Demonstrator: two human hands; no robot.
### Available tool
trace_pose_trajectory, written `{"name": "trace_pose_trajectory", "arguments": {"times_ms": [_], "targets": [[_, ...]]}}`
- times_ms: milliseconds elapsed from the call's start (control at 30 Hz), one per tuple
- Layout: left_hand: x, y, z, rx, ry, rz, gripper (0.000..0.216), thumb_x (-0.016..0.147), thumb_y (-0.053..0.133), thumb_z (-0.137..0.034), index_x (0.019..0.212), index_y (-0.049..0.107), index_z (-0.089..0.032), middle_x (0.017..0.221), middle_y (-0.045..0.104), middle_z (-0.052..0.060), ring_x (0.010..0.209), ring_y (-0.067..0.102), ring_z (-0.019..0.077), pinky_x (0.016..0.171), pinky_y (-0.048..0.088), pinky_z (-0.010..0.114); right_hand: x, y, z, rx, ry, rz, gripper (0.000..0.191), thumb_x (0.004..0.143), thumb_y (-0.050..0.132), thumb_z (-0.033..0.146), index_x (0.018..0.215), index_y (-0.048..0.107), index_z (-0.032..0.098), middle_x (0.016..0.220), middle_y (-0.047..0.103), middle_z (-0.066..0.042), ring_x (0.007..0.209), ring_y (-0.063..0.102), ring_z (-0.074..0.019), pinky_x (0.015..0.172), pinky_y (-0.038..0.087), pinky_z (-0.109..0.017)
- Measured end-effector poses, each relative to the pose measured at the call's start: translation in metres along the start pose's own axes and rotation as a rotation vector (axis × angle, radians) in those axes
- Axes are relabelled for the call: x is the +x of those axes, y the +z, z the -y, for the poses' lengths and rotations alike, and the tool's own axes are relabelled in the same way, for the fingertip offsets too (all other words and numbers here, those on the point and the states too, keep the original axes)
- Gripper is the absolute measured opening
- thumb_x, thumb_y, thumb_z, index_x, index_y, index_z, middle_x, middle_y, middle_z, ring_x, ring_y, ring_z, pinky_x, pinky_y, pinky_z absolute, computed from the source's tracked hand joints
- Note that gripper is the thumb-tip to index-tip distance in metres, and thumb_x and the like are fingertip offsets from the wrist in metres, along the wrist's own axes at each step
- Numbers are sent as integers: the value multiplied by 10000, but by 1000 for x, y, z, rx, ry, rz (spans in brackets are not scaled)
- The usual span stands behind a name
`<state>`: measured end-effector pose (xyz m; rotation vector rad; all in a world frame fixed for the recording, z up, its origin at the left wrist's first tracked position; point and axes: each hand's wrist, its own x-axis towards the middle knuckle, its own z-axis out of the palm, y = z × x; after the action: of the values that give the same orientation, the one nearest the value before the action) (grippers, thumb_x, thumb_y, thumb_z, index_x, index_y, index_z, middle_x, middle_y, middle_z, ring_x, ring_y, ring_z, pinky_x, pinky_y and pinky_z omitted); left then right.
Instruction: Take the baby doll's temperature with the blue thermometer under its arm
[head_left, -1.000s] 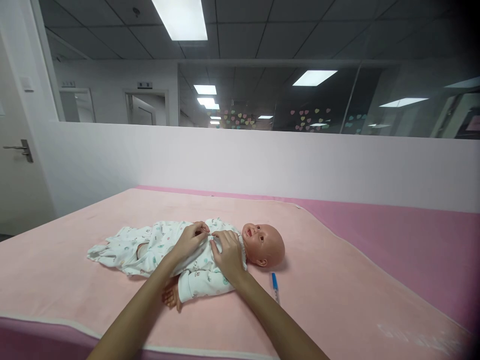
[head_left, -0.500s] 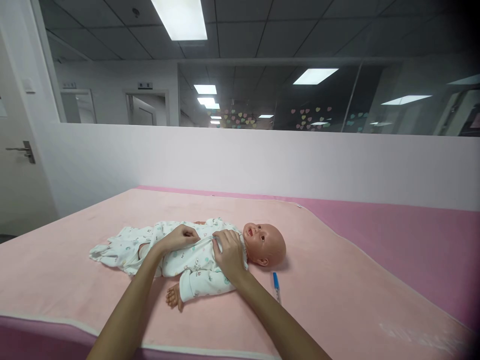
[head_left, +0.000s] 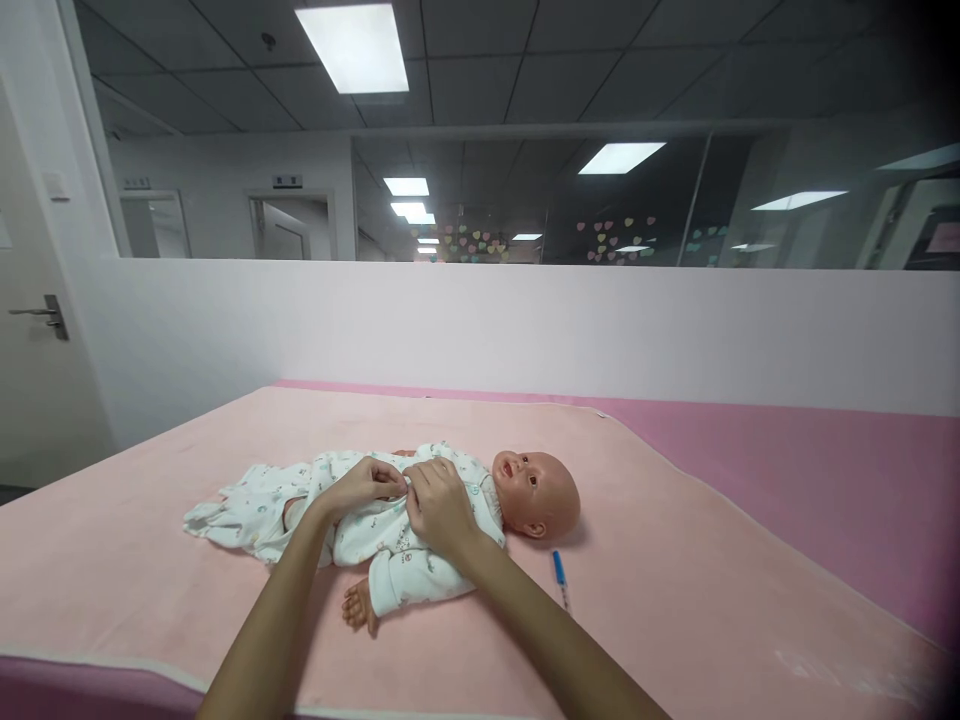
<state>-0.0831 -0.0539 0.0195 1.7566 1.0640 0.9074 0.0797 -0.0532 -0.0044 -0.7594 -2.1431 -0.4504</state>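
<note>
A baby doll (head_left: 541, 492) lies on its back, head to the right, dressed in a white printed romper (head_left: 367, 535). My left hand (head_left: 365, 487) is at the front of the romper, its fingers bent and pinching the cloth at the chest. Right beside it, my right hand (head_left: 441, 505) rests on the doll's chest, with thumb and fingertips closed on the romper front near my left fingertips. The exact spot between the fingers is partly hidden. One doll hand (head_left: 360, 606) sticks out of the near sleeve.
A pen with a blue cap (head_left: 559, 570) lies near the doll's head. Under everything is a pale pink mat (head_left: 675, 600) with a white edge, over a darker pink surface (head_left: 825, 470). A white wall (head_left: 525, 330) with a window above stands behind, and a door (head_left: 37, 350) at the left.
My right hand has moved left along the romper front, toward my left hand, so the fingertips now nearly meet. The whole view has shifted slightly.
</note>
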Motion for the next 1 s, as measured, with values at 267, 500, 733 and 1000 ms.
{"name": "trace_pose_trajectory", "arguments": {"times_ms": [267, 500, 733, 1000], "targets": [[-1, -2, 5, -118, 54, 19, 139, 654, 612, -245, 683, 650, -114, 569, 531, -14, 542, 417, 79, 532, 332, 204, 0, 10, 7, 23, -1, 15, 242, 665, 433, 104, 868, 554, 157, 718, 501, -40, 693, 413, -169, 681, 328, -309], [3, 1, 10, -142, 20, -28, 220, 633, 640, -297, 729, 636, -99, 625, 588, 22, 575, 490, 105, 557, 368, 216, -6, 7, 12, 4, -2, 1, 278, 659, 439, 114, 914, 543, 148, 752, 513, -55, 723, 420, -183, 670, 315, -312], [5, 1, 19, -129, 15, -37, 199, 628, 641, -267, 756, 647, -115, 596, 589, 3, 546, 479, 99, 525, 351, 205, -8, 11, 12, -17, 87, 12, 128, 677, 458, 130, 791, 498, 172, 714, 509, -33, 710, 421, -173, 662, 309, -302], [-1, 4, 8, -101, 30, -68, 166, 650, 621, -273, 716, 659, -125, 639, 624, 20, 639, 543, 141, 614, 418, 240, -10, 12, 12, 0, 33, -9, 223, 750, 385, 58, 896, 516, 164, 734, 498, -35, 682, 409, -165, 638, 315, -291]]}}
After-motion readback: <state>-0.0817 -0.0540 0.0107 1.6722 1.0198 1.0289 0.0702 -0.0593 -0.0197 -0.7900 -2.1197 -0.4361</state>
